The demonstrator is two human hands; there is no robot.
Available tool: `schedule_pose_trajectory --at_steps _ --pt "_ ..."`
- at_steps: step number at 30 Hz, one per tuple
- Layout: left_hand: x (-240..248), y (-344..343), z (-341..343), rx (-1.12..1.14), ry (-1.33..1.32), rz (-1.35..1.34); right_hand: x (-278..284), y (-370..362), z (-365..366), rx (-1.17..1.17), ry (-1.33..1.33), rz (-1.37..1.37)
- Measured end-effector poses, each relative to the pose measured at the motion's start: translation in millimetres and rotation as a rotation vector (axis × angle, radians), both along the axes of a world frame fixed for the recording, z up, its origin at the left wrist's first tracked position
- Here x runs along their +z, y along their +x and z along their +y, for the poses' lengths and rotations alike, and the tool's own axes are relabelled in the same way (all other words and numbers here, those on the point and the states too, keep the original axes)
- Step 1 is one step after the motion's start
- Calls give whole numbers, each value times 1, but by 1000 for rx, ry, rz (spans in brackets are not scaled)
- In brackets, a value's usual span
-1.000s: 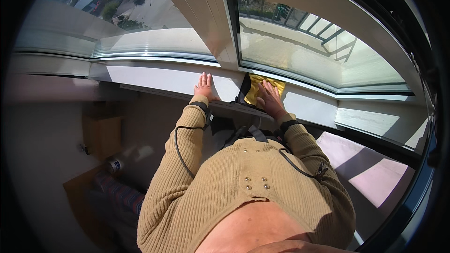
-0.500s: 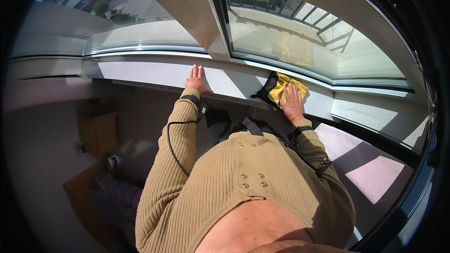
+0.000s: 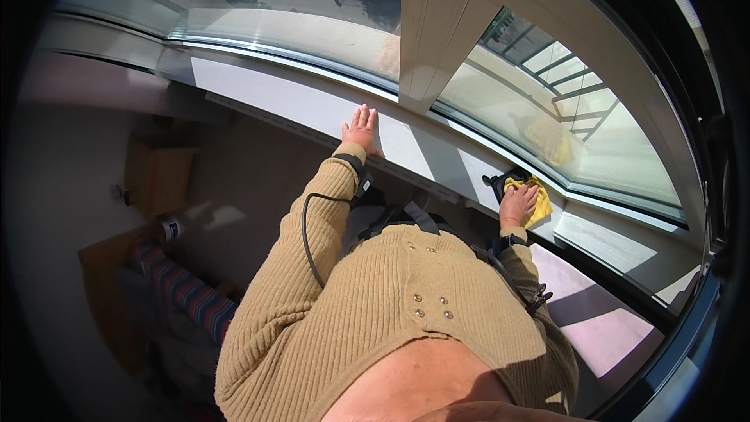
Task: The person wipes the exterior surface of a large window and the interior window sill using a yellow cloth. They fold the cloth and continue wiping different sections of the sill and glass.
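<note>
My left hand (image 3: 360, 130) lies on the white windowsill (image 3: 273, 87), palm down with its fingers stretched out and nothing in it. Farther right, my right hand (image 3: 517, 205) rests on top of a bunched yellow cloth (image 3: 542, 208), fingers extended over it. The cloth has a dark part (image 3: 508, 179) to the left of my fingers, against the window frame. Under my right palm the cloth is hidden.
Window panes (image 3: 297, 31) rise behind the sill, divided by a pale post (image 3: 445, 23). At the right, the sill meets a side ledge (image 3: 601, 236). A cable (image 3: 305, 238) loops from my left sleeve. Wooden furniture (image 3: 160, 176) stands at the lower left.
My right hand and the yellow cloth have slid right along the sill toward the corner, and the cloth is more bunched. The view has turned; my left hand stays flat on the sill.
</note>
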State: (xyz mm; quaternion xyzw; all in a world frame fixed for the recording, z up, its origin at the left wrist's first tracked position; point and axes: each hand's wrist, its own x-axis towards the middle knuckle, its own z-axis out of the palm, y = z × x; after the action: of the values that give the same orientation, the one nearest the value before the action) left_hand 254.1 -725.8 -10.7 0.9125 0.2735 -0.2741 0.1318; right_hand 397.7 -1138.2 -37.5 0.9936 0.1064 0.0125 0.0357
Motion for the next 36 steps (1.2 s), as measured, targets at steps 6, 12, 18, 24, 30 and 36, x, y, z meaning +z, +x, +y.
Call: schedule_pose_trajectory --at_steps 6,12,18,24,30,36 --pt "-4 -1 0 5 -3 -13 11 -3 18 33 -33 79" --pt "-7 -1 2 -19 22 -4 15 -29 81 364 50 231" --pt "-8 -2 2 -22 24 -4 15 -53 174 853 189 194" --pt "-8 -1 2 -11 12 9 21 -53 149 919 461 130" --pt "-7 -1 1 -5 29 -10 17 -52 128 896 441 181" --pt "-2 -1 0 -7 35 -12 28 -49 124 919 395 273"
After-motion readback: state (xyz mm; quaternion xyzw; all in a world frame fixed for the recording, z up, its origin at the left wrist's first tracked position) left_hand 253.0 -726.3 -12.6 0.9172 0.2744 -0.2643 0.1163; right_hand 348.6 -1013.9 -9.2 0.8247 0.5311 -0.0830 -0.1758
